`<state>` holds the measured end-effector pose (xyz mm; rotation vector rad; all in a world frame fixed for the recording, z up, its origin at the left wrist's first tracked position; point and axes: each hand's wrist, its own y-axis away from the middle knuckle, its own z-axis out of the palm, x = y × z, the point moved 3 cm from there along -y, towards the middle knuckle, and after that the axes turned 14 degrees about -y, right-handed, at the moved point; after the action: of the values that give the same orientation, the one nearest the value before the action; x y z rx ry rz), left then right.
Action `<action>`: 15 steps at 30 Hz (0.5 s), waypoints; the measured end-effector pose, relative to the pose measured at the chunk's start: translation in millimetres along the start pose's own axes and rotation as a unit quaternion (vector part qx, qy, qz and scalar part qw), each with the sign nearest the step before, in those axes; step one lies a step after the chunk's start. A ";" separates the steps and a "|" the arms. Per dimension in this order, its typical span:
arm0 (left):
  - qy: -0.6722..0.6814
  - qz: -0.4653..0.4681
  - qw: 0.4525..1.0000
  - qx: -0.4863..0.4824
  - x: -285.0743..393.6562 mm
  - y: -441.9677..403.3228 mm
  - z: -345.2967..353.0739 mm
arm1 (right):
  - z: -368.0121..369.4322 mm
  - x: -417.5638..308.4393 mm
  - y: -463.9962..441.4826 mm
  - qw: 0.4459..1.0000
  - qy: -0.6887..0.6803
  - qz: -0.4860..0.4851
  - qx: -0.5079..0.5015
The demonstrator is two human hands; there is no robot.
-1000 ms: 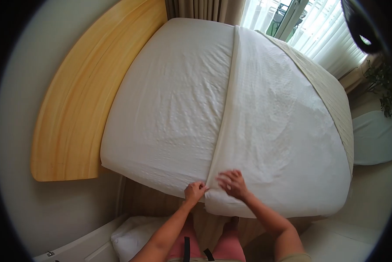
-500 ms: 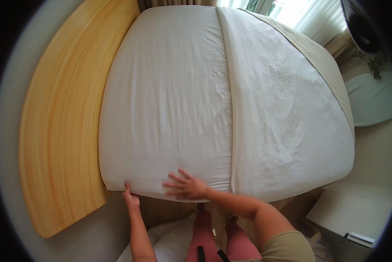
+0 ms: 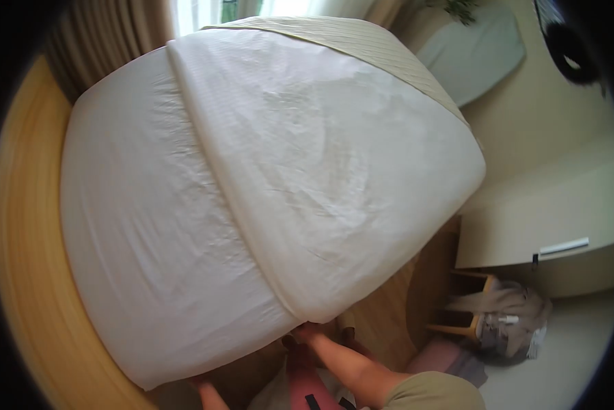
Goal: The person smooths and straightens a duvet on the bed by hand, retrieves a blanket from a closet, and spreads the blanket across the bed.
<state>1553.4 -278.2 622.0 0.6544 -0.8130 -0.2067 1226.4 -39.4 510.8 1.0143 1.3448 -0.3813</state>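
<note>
A white fitted sheet (image 3: pixel 143 260) covers the mattress of the bed, with shallow wrinkles on its left half. Over the right half lies a white top sheet (image 3: pixel 334 157), its folded edge running diagonally down to the near side. My right hand (image 3: pixel 309 332) is at the near mattress edge, just below the lower corner of that top sheet; its fingers are mostly hidden there. My left hand (image 3: pixel 201 383) is lower left, against the side of the mattress, and the bed edge hides its fingers.
A wooden headboard (image 3: pixel 26 225) curves along the left. The quilted beige cover (image 3: pixel 368 51) lies across the far right of the bed. To the right are a white cabinet (image 3: pixel 525 232) and a wooden stool (image 3: pixel 471 328) with piled cloth (image 3: pixel 515 314). Curtains (image 3: pixel 108 41) hang behind.
The view has turned right. My right hand has gone from spread flat above the sheet to the mattress edge by the top sheet's fold. My left hand has moved right along the near edge.
</note>
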 end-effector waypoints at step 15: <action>-0.589 -0.339 0.722 -0.131 -213.9 187.0 79.7 | -70.8 -125.4 21.7 0.969 0.029 0.109 -0.220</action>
<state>1336.3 -79.9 647.3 0.4710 -1.6895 -1.5116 1168.3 -11.4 641.3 0.7904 1.2794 0.1131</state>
